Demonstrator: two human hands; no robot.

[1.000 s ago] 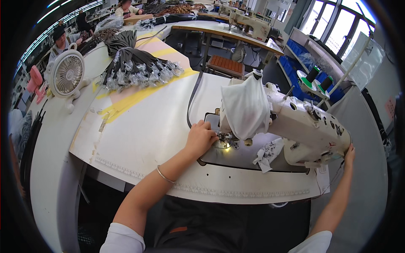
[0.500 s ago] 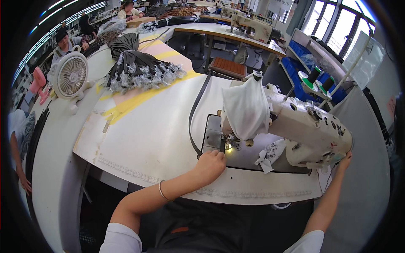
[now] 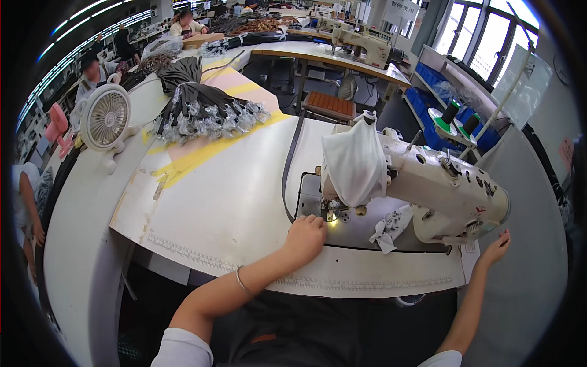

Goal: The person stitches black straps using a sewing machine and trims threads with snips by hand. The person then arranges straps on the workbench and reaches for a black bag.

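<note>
My left hand is closed on a dark strap at the front of the sewing machine's needle area. From my fingers the strap runs left and back across the white table in a long curve. The sewing machine has a white cloth draped over its head, and a small lamp lights the needle area. My right hand is just below the handwheel at the machine's right end, apart from it. Its fingers are curled together with nothing visible in them.
A bundle of dark straps with clear plastic-wrapped ends lies at the back left. Left of it stand a white fan and a pink fan. A crumpled spotted cloth lies under the machine arm. Thread cones stand behind. Other people work at the left.
My right hand has come off the handwheel and dropped a little. My left hand keeps hold of the strap, whose trailing part has shifted slightly right. The view has tilted a little.
</note>
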